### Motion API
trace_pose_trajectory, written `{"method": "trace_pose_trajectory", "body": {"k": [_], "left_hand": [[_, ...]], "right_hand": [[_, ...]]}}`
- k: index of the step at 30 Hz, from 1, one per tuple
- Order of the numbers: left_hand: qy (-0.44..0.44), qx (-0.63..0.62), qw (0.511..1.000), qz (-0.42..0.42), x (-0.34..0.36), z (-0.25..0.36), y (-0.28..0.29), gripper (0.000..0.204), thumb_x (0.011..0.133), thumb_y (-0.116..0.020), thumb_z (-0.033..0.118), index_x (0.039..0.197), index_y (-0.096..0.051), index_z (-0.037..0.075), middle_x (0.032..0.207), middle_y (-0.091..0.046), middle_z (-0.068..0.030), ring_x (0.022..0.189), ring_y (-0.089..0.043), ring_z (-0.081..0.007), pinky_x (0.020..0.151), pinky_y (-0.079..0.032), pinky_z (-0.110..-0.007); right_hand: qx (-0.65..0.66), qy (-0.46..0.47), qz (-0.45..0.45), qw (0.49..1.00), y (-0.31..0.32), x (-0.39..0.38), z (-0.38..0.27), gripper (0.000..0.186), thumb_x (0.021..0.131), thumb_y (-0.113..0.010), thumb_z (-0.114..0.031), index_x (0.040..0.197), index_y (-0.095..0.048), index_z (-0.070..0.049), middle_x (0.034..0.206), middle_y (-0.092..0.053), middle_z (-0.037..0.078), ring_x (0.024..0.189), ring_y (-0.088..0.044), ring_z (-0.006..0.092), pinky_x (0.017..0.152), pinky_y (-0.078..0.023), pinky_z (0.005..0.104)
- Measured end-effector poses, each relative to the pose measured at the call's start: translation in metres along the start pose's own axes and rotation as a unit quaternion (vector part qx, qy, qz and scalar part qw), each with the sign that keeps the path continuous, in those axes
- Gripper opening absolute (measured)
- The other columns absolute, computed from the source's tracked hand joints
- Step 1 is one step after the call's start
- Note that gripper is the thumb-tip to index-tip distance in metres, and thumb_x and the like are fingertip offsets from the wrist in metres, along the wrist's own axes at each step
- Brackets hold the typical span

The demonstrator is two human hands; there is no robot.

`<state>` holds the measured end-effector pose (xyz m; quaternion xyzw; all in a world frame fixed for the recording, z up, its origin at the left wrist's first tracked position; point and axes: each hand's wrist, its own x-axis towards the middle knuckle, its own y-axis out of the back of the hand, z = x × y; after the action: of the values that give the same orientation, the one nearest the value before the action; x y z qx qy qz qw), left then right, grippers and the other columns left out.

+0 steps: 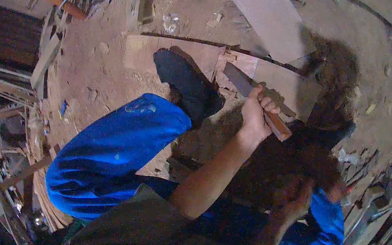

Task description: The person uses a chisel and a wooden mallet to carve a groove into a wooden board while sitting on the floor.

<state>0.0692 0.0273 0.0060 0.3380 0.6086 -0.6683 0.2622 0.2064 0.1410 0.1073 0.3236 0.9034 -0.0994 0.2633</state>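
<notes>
The left hand has its grip clenched on the wooden handle of one big knife, blade angled down toward the board on the dirt floor for chopping, one dark shoe pinning that board, while the right hand rests loosely curled by the knee, grasping nothing I can make out.

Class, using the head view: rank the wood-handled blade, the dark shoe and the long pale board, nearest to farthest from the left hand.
1. Wood-handled blade: gripped in the left hand itself.
2. Dark shoe: just left of the hand, on the floor planks.
3. Long pale board: well above, near the picture's top.
</notes>
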Motion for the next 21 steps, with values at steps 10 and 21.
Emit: {"method": "trace_pose_trajectory", "body": {"k": [10, 21], "left_hand": [[0.025, 0.003, 0.999, -0.031, -0.004, 0.002, 0.0, 0.034, 0.091, -0.058, 0.03, 0.069, -0.035, 0.018, 0.058, -0.03, 0.0045, 0.052, -0.033, -0.0102, 0.049, -0.031, -0.027], [-0.081, 0.067, 0.988, 0.117, -0.001, -0.021, -0.009, 0.052, 0.094, -0.038, 0.062, 0.074, -0.045, 0.015, 0.058, -0.038, -0.0008, 0.052, -0.039, -0.018, 0.049, -0.036, -0.035]], "right_hand": [[0.069, -0.137, 0.046, 0.987, -0.01, -0.014, -0.03, 0.03, 0.101, -0.044, -0.032, 0.077, -0.051, -0.016, 0.053, -0.035, -0.004, 0.035, -0.026, 0.0049, 0.03, -0.02, 0.0218], [0.227, -0.035, -0.057, 0.971, 0.018, 0.025, -0.022, 0.035, 0.102, -0.039, -0.038, 0.082, -0.049, -0.012, 0.053, -0.027, -0.006, 0.038, -0.02, 0.0053, 0.031, -0.018, 0.0228]]}}
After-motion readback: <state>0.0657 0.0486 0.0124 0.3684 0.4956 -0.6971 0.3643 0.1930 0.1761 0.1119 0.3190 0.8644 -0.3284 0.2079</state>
